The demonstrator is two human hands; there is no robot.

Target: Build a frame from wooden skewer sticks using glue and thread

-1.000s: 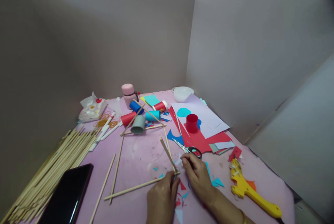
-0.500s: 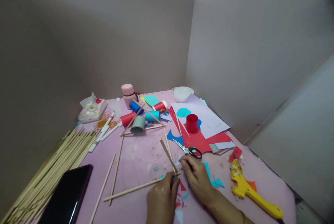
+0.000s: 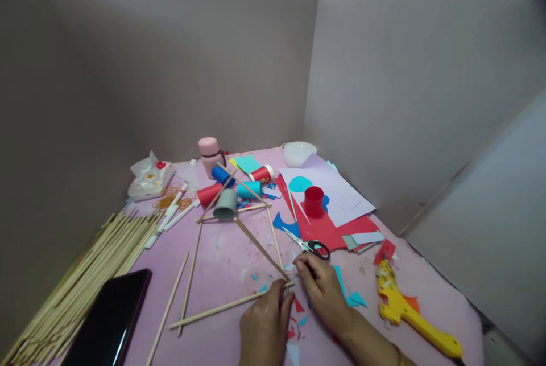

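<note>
Near the front, my left hand point(image 3: 265, 320) pinches the corner where several thin wooden sticks meet. One is a slanted wooden stick point(image 3: 261, 246) rising up and left from the corner. Another, a lower wooden stick point(image 3: 219, 310), runs left across a long wooden stick point(image 3: 191, 266); together with the right-hand stick point(image 3: 275, 235) they outline a four-sided frame. My right hand point(image 3: 322, 292) rests on the table beside the corner, its fingers curled together with nothing visible in them. Scissors point(image 3: 305, 243) lie just beyond its fingertips.
A bundle of sticks point(image 3: 91, 275) and a black phone point(image 3: 108, 320) lie on the left. A yellow glue gun point(image 3: 409, 312) lies on the right. Paper cylinders, including a grey one point(image 3: 226, 204), are at the back, near a pink flask point(image 3: 210, 155). A red cup shape point(image 3: 314, 202) stands on paper.
The slanted stick's free end has swung left and slightly up, pivoting at the corner in my left hand. Both hands stay nearly in place.
</note>
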